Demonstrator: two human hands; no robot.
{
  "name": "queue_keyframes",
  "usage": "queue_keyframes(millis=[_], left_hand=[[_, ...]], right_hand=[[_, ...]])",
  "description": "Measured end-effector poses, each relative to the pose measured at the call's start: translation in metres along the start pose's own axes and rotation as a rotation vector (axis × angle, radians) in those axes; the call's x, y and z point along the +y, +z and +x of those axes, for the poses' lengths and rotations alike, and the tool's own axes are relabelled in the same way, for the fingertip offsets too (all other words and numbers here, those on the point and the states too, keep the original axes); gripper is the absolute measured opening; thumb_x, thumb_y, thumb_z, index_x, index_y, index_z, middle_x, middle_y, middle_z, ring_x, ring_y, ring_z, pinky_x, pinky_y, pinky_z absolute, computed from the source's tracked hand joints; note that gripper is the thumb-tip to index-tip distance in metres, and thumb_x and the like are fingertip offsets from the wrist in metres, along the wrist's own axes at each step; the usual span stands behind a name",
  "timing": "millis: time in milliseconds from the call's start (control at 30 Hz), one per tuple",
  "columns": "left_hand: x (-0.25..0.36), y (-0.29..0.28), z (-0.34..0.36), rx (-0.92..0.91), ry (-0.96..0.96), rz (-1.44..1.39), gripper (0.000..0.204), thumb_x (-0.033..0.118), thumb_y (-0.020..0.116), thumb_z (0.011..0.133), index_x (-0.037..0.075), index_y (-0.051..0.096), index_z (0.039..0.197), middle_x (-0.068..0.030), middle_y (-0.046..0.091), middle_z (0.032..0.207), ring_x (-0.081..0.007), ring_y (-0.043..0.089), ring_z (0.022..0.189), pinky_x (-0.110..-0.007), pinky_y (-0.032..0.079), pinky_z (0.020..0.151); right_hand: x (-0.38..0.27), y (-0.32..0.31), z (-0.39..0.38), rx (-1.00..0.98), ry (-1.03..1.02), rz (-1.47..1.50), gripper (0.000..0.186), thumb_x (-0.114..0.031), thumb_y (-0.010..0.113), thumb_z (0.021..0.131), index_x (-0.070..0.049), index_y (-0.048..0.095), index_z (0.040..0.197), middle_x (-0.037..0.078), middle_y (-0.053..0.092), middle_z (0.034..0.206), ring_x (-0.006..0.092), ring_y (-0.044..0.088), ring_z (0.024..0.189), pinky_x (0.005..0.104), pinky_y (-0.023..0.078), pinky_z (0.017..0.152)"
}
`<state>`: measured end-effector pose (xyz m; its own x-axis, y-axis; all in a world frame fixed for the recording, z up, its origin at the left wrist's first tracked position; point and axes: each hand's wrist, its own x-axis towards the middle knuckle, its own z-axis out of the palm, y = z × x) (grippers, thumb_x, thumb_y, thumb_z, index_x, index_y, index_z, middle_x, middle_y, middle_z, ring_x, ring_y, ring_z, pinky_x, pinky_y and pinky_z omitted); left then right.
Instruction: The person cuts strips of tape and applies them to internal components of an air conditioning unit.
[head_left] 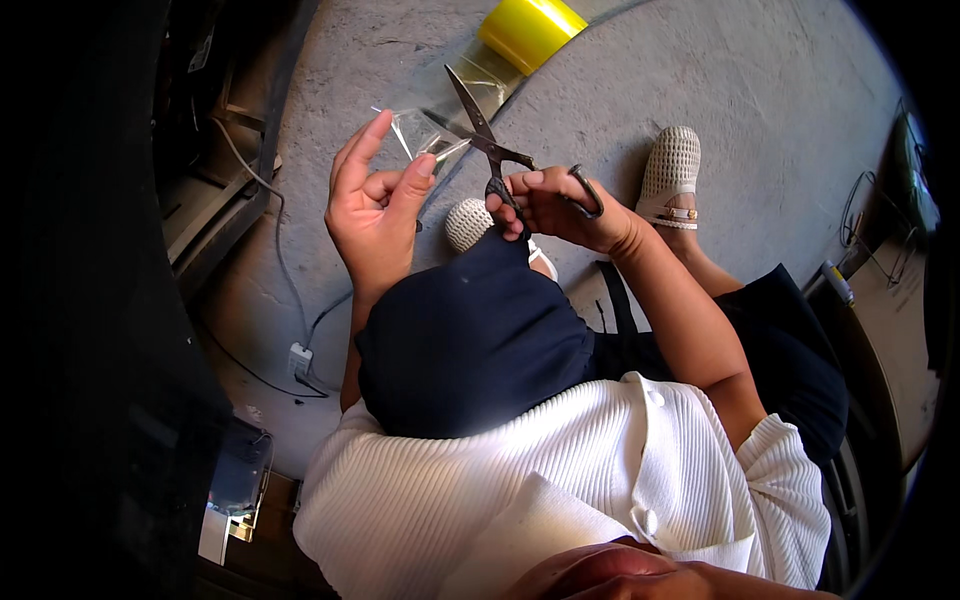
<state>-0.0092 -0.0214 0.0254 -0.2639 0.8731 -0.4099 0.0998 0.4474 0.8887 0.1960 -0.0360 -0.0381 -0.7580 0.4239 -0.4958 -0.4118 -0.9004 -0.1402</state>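
Observation:
My left hand (pixel 375 205) is raised above the floor, with thumb and forefinger spread across the width of a strip of clear tape (pixel 420 133). The strip's loose end touches these fingertips, and its other end runs back toward a wide yellow tape roll (pixel 532 34). In my right hand (pixel 565 208) is a pair of dark scissors (pixel 486 143), fingers through the handle loops. The blades stand apart, one pointing up and away, the other partly behind the clear strip. Whether they touch the tape I cannot tell.
Grey concrete floor (pixel 590 120) lies beneath, with my two woven shoes (pixel 672 165) on it. A cable (pixel 283 240) with a white plug (pixel 300 358) runs along the left, beside a dark metal frame (pixel 215 215). A board-like surface (pixel 890 335) stands at right.

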Motion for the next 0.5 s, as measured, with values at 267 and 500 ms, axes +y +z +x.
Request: queue_keyframes(millis=[267,500], left_hand=[[-0.0016,0.0012,-0.0008,0.02,0.02,-0.031,0.053,0.005,0.075,0.082,0.003,0.053,0.131,-0.0053,0.067,0.092,-0.0039,0.06,0.07,-0.015,0.039,0.06],[0.0012,-0.0004,-0.0024,0.026,0.029,-0.027,0.053,0.007,0.075,0.083,0.004,0.054,0.131,-0.0044,0.07,0.086,-0.0026,0.059,0.068,-0.014,0.035,0.057]], right_hand=[[-0.0042,0.0033,-0.0044,0.021,0.02,-0.081,0.043,-0.04,0.054,0.093,0.002,0.063,0.097,0.004,0.057,0.082,0.0139,0.055,0.079,0.0269,0.046,0.077],[-0.009,0.0052,-0.0051,0.067,0.045,-0.248,0.045,-0.043,0.053,0.094,0.001,0.064,0.095,0.0,0.052,0.074,0.0109,0.05,0.069,0.0226,0.041,0.065]])
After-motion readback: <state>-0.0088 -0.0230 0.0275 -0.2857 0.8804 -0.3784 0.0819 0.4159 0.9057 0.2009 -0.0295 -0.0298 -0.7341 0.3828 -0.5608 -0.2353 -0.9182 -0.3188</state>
